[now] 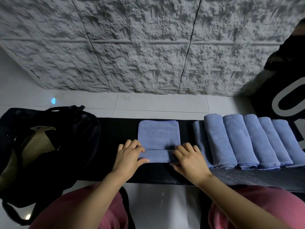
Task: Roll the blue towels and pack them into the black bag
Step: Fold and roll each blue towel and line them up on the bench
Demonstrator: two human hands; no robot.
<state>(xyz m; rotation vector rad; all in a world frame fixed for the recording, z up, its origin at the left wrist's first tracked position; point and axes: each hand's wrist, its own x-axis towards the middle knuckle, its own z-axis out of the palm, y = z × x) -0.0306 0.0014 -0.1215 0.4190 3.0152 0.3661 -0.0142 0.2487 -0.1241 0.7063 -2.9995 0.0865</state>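
**Head view: the rolling step, early stage.** A blue towel (158, 136), folded to a narrow strip, lies on the black counter (118, 129) directly in front of the seated person, its length running away from the body. Its near end is turned over into a first low coil, and the greater part lies flat beyond it. The left hand (130, 154) grips the coil's left end and the right hand (188, 158) its right end. Each has its fingers curled over the top and its thumb at the near side, and neither holds anything else. To the right, a row of rolled towels (247, 141) lies side by side, touching, on the same counter. The black bag (74, 129) sits at the counter's left end with its mouth open toward the person and a tan lining (38, 146) showing. No towel can be seen inside it, so packing appears not yet begun.

**Technique, as judged.** Both hands should advance at the same rate so that the coil stays square to the strip's long edges. A lead at either end would probably skew the roll into a cone. Light downward pressure while pushing forward should hold the core tight. The soft pile looks likely to spring loose if released, so the free end is best finished underneath the roll. The finished roll should match the thickness of its neighbours for even packing.
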